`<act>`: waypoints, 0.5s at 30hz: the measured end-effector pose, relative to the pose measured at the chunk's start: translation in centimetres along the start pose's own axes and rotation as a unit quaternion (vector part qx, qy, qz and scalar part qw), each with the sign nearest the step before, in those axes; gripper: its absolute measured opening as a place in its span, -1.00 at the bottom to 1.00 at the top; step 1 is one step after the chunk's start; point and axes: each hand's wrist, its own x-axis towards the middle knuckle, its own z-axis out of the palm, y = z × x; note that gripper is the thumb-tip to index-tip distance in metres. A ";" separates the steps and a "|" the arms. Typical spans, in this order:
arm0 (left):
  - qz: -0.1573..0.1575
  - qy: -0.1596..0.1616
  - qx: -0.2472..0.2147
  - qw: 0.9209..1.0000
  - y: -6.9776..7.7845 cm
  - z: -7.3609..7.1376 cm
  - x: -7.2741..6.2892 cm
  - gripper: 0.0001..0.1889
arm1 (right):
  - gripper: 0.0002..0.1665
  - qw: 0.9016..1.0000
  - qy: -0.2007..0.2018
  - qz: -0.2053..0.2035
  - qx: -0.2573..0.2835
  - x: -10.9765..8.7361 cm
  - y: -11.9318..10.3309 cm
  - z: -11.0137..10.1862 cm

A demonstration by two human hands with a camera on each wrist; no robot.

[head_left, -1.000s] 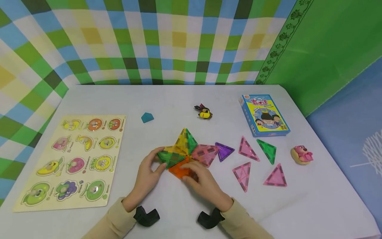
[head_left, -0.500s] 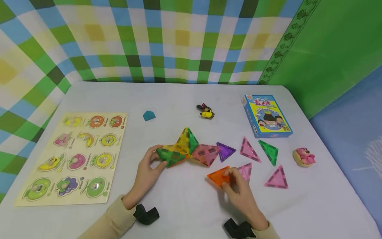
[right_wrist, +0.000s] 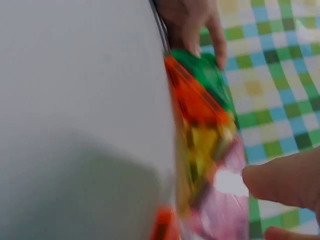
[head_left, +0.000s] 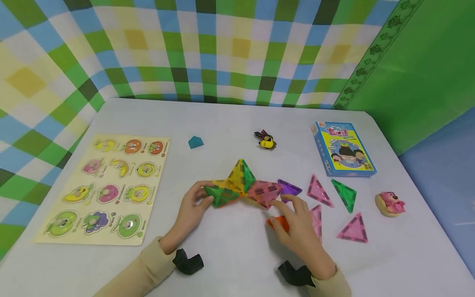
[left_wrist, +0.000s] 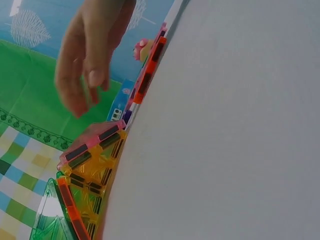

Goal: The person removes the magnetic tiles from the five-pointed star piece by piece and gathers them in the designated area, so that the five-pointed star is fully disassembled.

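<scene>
My left hand (head_left: 194, 208) pinches the left end of a star-like build of see-through magnetic tiles (head_left: 237, 181), thumb at the green tile (head_left: 226, 197). Yellow, orange and pink tiles join it there. Its right arm is a raised pink tile (head_left: 263, 190). My right hand (head_left: 298, 225) hovers with loosely bent fingers near that pink arm. Beneath it an orange triangle tile (head_left: 279, 223) lies on the table, partly hidden by the hand. The left wrist view shows a gap between the right hand (left_wrist: 87, 60) and the loose orange tile (left_wrist: 150, 70).
Right of the build lie a purple tile (head_left: 291, 188), several pink triangles (head_left: 354, 229) and a green triangle (head_left: 345, 194). A fruit puzzle board (head_left: 107, 189) is at left. Farther back are a teal piece (head_left: 195, 142), a bee-like toy (head_left: 266, 140), a blue box (head_left: 345, 149) and a pink figure (head_left: 391, 203).
My right hand took an orange tile away from the front of the build, set it down to the right, let go and moved up toward the pink arm. The left hand kept its hold.
</scene>
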 end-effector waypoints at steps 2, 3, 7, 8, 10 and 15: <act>-0.014 -0.005 -0.015 1.000 0.1 0.2 0.2 -0.66 | -0.59 0.999 0.009 -0.035 0.020 1.0 -0.5 1.0; -0.023 -0.010 -0.022 0.999 0.1 0.3 0.3 -0.67 | -0.61 0.998 0.006 -0.048 0.026 1.5 -0.7 1.5; -0.044 -0.036 -0.036 0.998 0.1 0.6 0.3 -0.67 | -0.68 0.998 -0.031 -0.051 0.021 2.4 -1.6 3.1; -0.047 -0.044 -0.037 0.997 0.0 0.6 0.3 -0.67 | -0.70 0.998 -0.040 -0.046 0.016 2.4 -1.7 3.4; -0.053 -0.057 -0.041 0.996 0.0 0.5 0.3 -0.67 | -0.76 0.998 -0.050 -0.036 0.012 2.5 -1.8 3.9; -0.071 -0.080 -0.033 0.994 0.0 -0.3 0.4 -0.67 | -0.80 0.998 -0.038 -0.040 0.023 2.7 -1.8 4.6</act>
